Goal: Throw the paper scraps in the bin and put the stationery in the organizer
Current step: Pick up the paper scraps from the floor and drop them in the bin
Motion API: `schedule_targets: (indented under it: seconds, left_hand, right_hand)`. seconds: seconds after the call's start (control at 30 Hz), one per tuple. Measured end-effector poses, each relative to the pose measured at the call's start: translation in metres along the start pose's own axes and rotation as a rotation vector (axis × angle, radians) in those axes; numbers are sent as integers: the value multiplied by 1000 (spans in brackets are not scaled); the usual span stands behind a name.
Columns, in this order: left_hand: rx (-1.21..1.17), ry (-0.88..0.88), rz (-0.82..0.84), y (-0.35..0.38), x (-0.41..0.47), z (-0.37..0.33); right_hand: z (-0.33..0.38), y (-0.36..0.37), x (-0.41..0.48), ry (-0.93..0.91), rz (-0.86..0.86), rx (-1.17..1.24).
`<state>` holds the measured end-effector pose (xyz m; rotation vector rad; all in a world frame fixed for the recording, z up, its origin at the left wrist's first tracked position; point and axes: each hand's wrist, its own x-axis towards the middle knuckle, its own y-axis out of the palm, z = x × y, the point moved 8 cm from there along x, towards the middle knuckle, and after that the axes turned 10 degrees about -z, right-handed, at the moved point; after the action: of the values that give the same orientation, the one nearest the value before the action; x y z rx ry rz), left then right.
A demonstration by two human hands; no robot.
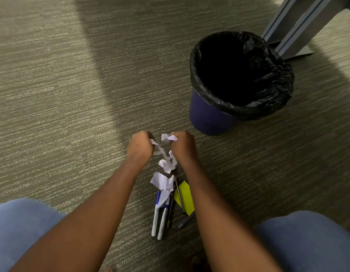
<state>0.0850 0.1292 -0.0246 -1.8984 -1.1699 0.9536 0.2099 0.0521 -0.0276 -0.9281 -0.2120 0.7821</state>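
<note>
- Head view: left hand [139,147] and right hand [183,147] are both fisted around white paper scraps [166,163], which poke out between them.
- More scraps trail across the carpet [52,95] to the markers [159,218] and yellow note [185,197].
- The bin [209,114] stands near, beyond the right hand.

Paper scraps [164,174] on carpet [62,95] between forearms; markers [159,218] just at their 6 o'clock; bin [219,116] at 1 o'clock, well apart.

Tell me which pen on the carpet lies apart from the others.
The dark pen lying slanted below the yellow sticky pad; the two white markers and thin dark pens cluster side by side.
</note>
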Motion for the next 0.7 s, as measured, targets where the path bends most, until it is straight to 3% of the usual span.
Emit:
schedule_targets:
  seconds: [0.47,0.7]
  left_hand:
    - [-220,29,-298,-91,14,-69]
    - [-258,197,-425,-132,12,-120]
  right_hand:
    - [76,-104,22,-136,-269,214]
    - [97,-153,25,-168,-393,292]
